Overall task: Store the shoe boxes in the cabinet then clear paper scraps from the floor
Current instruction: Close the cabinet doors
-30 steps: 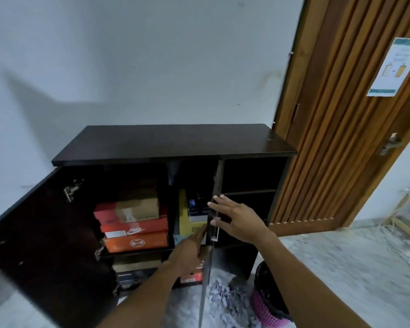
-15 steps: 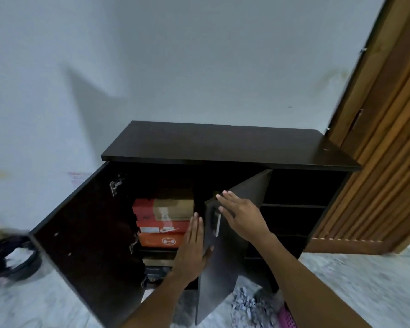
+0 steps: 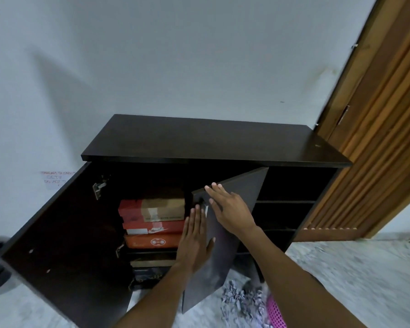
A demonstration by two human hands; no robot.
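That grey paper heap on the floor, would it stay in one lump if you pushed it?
Probably not. The paper scraps look like many small loose crumpled bits, so a push would likely scatter them. They seem very light and floppy, likely easy to scoop towards the pink basket beside them.

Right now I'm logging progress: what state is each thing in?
Left door: wide open.
Right door: half open.
Shoe boxes: stacked inside the cabinet.
Paper scraps: piled on the floor.
Left hand: flat, fingers open.
Right hand: flat on right door.
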